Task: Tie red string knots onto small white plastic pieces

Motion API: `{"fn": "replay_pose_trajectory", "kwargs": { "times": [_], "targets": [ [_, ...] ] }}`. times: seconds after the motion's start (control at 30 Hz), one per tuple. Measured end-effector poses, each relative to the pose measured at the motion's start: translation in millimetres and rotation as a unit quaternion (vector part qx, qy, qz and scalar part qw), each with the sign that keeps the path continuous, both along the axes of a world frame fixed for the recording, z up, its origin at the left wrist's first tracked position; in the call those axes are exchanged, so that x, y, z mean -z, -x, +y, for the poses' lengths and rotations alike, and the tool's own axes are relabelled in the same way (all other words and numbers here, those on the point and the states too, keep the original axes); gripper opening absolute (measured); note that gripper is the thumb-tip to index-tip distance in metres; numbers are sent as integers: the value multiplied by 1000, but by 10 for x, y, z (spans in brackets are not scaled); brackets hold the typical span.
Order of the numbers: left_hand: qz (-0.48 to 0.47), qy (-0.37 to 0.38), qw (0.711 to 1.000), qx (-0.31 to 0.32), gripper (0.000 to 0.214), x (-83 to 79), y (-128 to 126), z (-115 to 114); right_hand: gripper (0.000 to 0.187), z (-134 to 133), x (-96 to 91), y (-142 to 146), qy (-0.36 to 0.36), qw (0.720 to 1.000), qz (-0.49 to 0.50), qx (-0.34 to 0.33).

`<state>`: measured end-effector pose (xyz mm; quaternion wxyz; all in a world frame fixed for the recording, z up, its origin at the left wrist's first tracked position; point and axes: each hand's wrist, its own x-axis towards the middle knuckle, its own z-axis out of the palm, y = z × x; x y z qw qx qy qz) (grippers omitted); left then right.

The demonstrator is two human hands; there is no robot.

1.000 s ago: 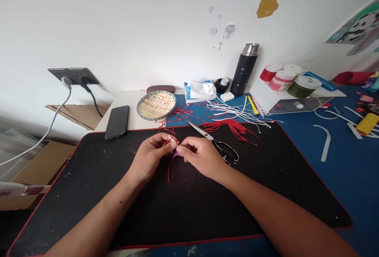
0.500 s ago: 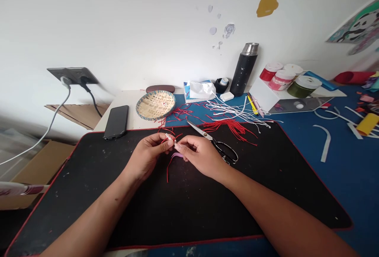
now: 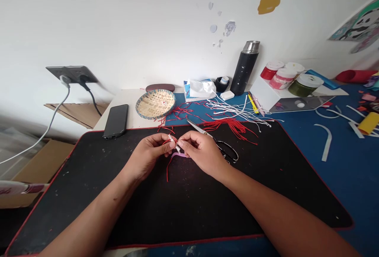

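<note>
Both hands meet over the middle of a black mat (image 3: 89, 194) with a red border. My left hand (image 3: 149, 152) pinches a small white piece with a red cord (image 3: 168, 168) that trails down onto the mat. My right hand (image 3: 201, 150) pinches the same small bundle from the right, and a pale purple strip (image 3: 177, 154) shows under its fingertips. Just right of my right hand lie black-handled scissors (image 3: 219, 142), blades pointing up and left.
Loose red cords (image 3: 233, 126) and white cords (image 3: 237, 110) lie beyond the scissors. A woven basket (image 3: 155, 104), a phone (image 3: 116, 120), a tissue pack (image 3: 199, 89), a black flask (image 3: 245, 68) and paint jars (image 3: 284, 76) stand behind. Paper strips (image 3: 325, 142) lie on the blue surface at right.
The hands have shifted slightly up and the right fingers have closed in tighter against the left fingertips; the view has tilted a little. The red cord still hangs from the pinch.
</note>
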<state>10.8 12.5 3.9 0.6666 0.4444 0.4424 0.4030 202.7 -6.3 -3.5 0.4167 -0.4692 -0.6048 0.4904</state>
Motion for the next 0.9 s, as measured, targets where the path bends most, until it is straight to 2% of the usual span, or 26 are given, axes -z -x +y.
{"fn": "replay_pose_trajectory", "kwargs": {
  "times": [0.43,0.9],
  "targets": [
    [-19,24,999,-6,32,39,-7,-7,9,-32,-11,13,-54,994,-90,14],
    [70,-2,997,9,32,42,2,6,10,-26,14,16,-60,986,-153,11]
  ]
}}
